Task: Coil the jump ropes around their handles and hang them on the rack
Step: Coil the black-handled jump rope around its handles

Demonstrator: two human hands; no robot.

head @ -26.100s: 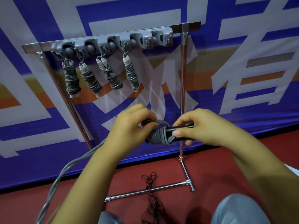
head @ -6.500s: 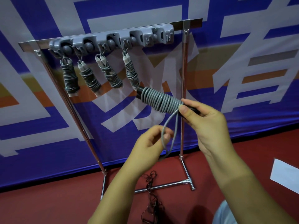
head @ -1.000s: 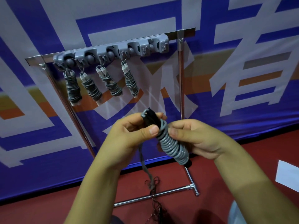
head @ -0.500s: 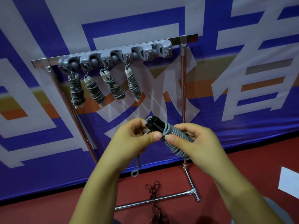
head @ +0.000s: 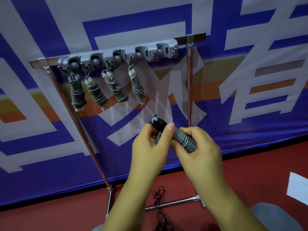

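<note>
Hands meet in front of the rack, both around one grey jump rope coiled tightly on its black handles (head: 182, 136). The left hand (head: 150, 147) curls around the upper end of the bundle, its thumb pressed across the black handle tip just below the rounded cap, while a short loop of grey cord shows between its fingers. The right hand (head: 200, 150) wraps its fingers around the lower, coiled part and grips it from beneath. The bundle sits tilted, its black tip pointing up and to the left, held in the air below the rack's bar and apart from it.

Behind stands a chrome-tube rack (head: 190, 90) with a grey plastic hook strip (head: 120, 55) fixed along its top bar. Four coiled grey jump ropes with pale handle ends (head: 106, 90) hang side by side from the left part of the strip; the hooks at its right end (head: 166, 51) carry nothing. A blue, white and orange printed banner (head: 50, 30) fills the background. On the red floor (head: 41, 217) a dark tangled cord (head: 160, 205) lies across the rack's base tube, and a white sheet (head: 298, 187) lies at the right edge.
</note>
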